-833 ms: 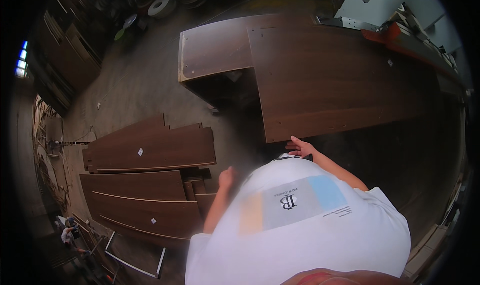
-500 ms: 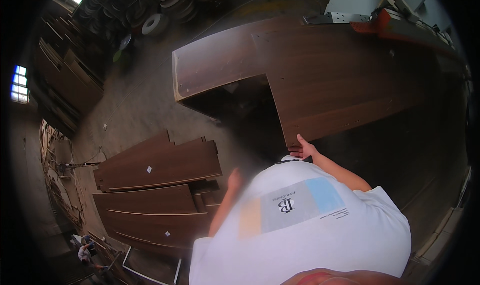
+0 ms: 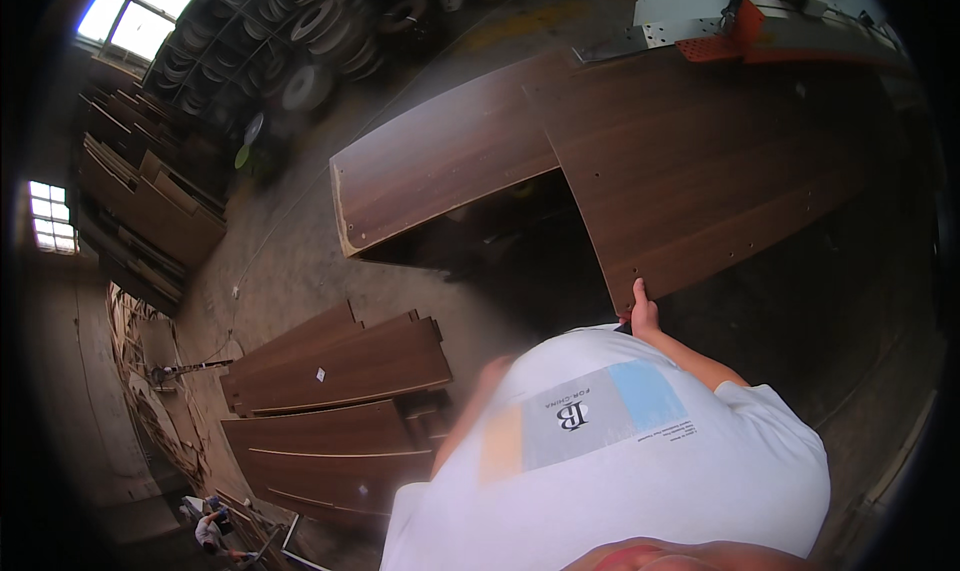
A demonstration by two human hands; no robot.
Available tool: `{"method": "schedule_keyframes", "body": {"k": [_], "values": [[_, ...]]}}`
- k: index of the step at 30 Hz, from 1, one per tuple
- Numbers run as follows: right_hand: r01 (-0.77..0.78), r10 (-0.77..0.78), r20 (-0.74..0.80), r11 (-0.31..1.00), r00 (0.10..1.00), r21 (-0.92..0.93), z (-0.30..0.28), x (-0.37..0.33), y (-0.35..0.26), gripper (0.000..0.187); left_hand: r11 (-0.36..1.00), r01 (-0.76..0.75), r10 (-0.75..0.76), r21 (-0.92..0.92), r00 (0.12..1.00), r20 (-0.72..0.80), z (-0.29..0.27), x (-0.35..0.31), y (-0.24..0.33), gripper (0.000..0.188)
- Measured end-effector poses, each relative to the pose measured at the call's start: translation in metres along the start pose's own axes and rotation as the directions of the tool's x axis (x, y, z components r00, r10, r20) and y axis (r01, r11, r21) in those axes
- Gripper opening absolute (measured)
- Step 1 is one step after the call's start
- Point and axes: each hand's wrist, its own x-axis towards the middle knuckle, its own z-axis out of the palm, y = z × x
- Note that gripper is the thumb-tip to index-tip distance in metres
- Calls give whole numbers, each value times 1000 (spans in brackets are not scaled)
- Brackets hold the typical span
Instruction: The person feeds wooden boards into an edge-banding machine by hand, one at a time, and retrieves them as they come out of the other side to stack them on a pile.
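A broad dark-brown wood panel (image 3: 690, 161) with small holes along its edges lies across a brown worktop (image 3: 440, 161) and overhangs its near side. My right hand (image 3: 643, 309) grips the panel's near left corner, thumb on top and the other fingers mostly hidden beneath. Beside my shirt, my left hand (image 3: 490, 376) hangs low, smeared by motion and partly covered, so its fingers cannot be read. It touches neither the panel nor the worktop.
Stacked brown boards (image 3: 340, 371) lie at left. More boards (image 3: 155, 191) lean farther back, near racks of rolls (image 3: 320, 21). An orange metal guide (image 3: 738, 36) sits at the panel's far edge. Another person (image 3: 212, 531) is at the lower left.
The panel has shifted rightward against the worktop, with my right hand still at its corner. My left hand has drawn in closer to my body. The whole view has also shifted.
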Motion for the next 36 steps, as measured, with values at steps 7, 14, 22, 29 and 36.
{"method": "schedule_keyframes", "body": {"k": [7, 14, 22, 29, 36], "values": [[7, -6, -45, 1000, 999, 20, -45, 29, -23, 59, 980, -47, 57, 195, 997, -45, 13, 42, 3, 37], [-43, 58, -108, 989, 993, 138, -80, 33, -72, 55, 978, -111, 123, 176, 991, -54, 50, 89, 64, 36], [77, -74, -297, 997, 952, 0, -119, 35, -121, 60, 983, -135, 139, 124, 990, -26, 108, 77, 130, 37], [314, -299, -354, 949, 886, -17, -165, 80, -126, 63, 979, -194, 197, 61, 979, -51, 116, 68, 61, 38], [467, -413, -438, 884, 798, 17, -214, 117, -154, 74, 992, -59, 69, 115, 994, -81, 103, 39, 39, 36]]}}
